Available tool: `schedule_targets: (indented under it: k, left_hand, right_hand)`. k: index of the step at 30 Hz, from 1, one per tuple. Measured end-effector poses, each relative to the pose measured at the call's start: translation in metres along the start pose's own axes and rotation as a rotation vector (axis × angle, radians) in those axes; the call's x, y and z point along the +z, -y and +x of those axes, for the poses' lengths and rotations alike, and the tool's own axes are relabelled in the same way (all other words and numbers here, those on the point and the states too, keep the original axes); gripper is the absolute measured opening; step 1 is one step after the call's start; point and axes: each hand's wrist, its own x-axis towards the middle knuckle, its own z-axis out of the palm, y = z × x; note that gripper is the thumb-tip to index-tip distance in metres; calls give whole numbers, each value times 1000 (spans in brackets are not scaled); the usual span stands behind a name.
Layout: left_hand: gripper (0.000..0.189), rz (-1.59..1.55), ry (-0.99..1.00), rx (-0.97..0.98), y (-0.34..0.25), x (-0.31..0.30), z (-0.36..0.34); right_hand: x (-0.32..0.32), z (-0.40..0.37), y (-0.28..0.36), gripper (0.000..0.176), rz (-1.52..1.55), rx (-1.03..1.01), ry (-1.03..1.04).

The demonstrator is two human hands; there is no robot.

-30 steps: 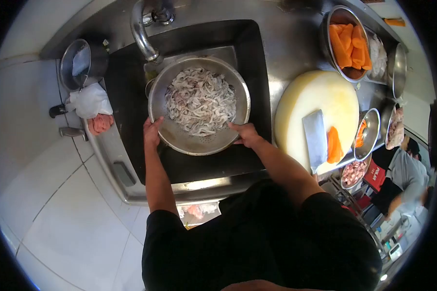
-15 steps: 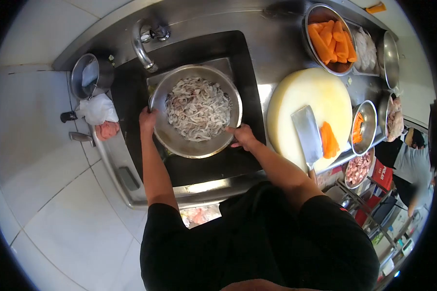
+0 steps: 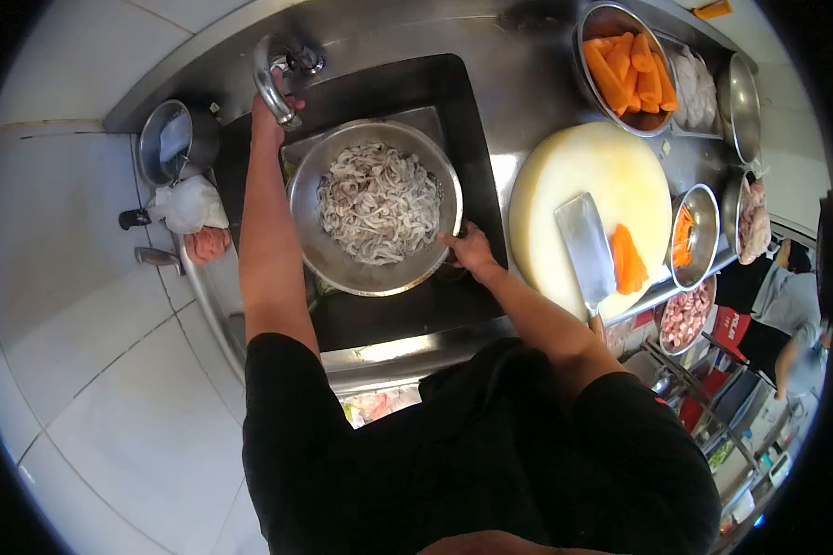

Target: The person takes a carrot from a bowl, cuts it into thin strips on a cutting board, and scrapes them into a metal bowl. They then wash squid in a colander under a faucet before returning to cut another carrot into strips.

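A wide steel bowl (image 3: 375, 283) sits in the dark sink (image 3: 389, 324), holding a heap of pale greyish strips (image 3: 379, 203) that look like cut squid. My right hand (image 3: 470, 250) grips the bowl's right rim, thumb on top and fingers below. My left hand (image 3: 274, 109) is up at the curved faucet (image 3: 267, 83), off the bowl. The spout covers part of it, so whether its fingers are closed on anything is hidden. No water is seen running.
Right of the sink, a round cutting board (image 3: 546, 185) carries a cleaver (image 3: 585, 250) and carrot pieces (image 3: 628, 259). Beyond stand a bowl of peeled carrots (image 3: 634, 79) and a bowl of cut meat (image 3: 685, 319). A steel pot (image 3: 194, 148) is at left. Another person (image 3: 787, 305) is far right.
My left hand has let go of the bowl's left rim and moved up to the faucet. My right hand stays on the right rim, and the bowl has hardly moved.
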Motion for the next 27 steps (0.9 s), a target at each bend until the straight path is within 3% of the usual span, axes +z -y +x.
schedule_targets:
  k: [1, 3, 4, 9, 11, 15, 20, 27]
  left_hand:
    - [50, 139, -11, -75, -6, 1, 7]
    - [55, 179, 58, 38, 10, -16, 37]
    - [53, 152, -20, 17, -5, -10, 23]
    - [29, -319, 173, 43, -6, 0, 31]
    - [26, -323, 203, 28, 8, -11, 61]
    - [21, -262, 160, -95, 0, -15, 87]
    - [23, -170, 92, -182, -21, -1, 66]
    - [27, -144, 73, -160, -21, -2, 80]
  right_hand:
    - [-2, -1, -1, 80, -31, -12, -15]
    - [2, -1, -13, 78, -183, -193, -138]
    - [4, -5, -17, 77, -259, -277, -206]
    - [-3, -54, -7, 73, -454, -470, -82]
    - [-20, -79, 10, 68, -429, -377, 223]
    - [-55, -145, 43, 66, -395, -341, 440]
    - [-82, -166, 17, 63, -234, -288, 447]
    - [-102, -160, -12, 59, -99, -235, 399]
